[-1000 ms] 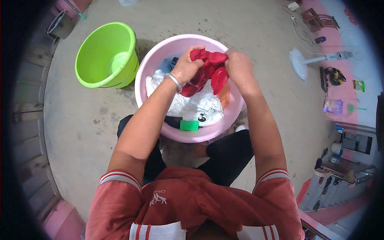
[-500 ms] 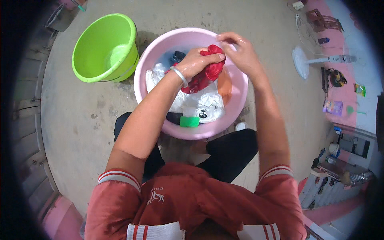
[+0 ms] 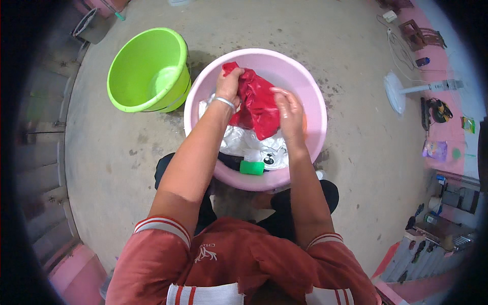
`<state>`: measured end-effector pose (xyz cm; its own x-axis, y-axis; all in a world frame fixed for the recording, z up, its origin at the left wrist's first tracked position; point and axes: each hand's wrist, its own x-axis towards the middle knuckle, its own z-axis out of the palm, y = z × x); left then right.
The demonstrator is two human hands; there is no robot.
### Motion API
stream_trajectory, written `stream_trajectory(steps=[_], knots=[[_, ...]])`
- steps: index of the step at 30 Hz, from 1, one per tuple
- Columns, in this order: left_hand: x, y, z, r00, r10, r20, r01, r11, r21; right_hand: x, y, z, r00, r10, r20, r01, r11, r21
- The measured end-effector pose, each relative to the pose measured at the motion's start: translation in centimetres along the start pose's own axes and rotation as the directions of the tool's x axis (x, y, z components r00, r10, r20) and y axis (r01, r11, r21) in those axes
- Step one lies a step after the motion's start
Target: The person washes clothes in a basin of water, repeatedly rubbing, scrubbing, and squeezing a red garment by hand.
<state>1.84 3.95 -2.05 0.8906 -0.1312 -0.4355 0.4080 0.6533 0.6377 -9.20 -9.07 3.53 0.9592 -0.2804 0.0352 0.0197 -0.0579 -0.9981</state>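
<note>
- The left hand (image 3: 229,85) grasps the red cloth (image 3: 258,104) near its upper left end, a bit of fabric poking out above the grip.
- The right hand (image 3: 290,112) is at the cloth's right edge, fingers loosely bent; whether it pinches any fabric, I cannot tell.
- The red cloth hangs bunched between the hands, over the pink tub (image 3: 317,109).
- White cloth (image 3: 236,140) lies in the tub below it, with a black-and-white print near the right.
- A green block (image 3: 252,168) sits at the tub's near side, beside dark cloth (image 3: 230,161).
- A bracelet (image 3: 225,102) circles the left wrist.
- A green bucket (image 3: 122,76) stands just left of the tub.
- A white fan (image 3: 394,94) is well apart, to the right.
</note>
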Motion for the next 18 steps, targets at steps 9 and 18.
stream_trajectory(steps=[9,18], knots=[[-1.7,-11.1,0.3,0.880,-0.420,0.222,0.457,0.876,-0.156,2.5,4.2,-0.1,0.946,-0.260,-0.195,0.057,0.724,-0.688],[7.9,-4.7,4.9,0.955,-0.273,0.113,0.259,0.957,0.127,10.5,16.6,-10.7,0.988,0.066,-0.139,-0.107,0.944,-0.311]])
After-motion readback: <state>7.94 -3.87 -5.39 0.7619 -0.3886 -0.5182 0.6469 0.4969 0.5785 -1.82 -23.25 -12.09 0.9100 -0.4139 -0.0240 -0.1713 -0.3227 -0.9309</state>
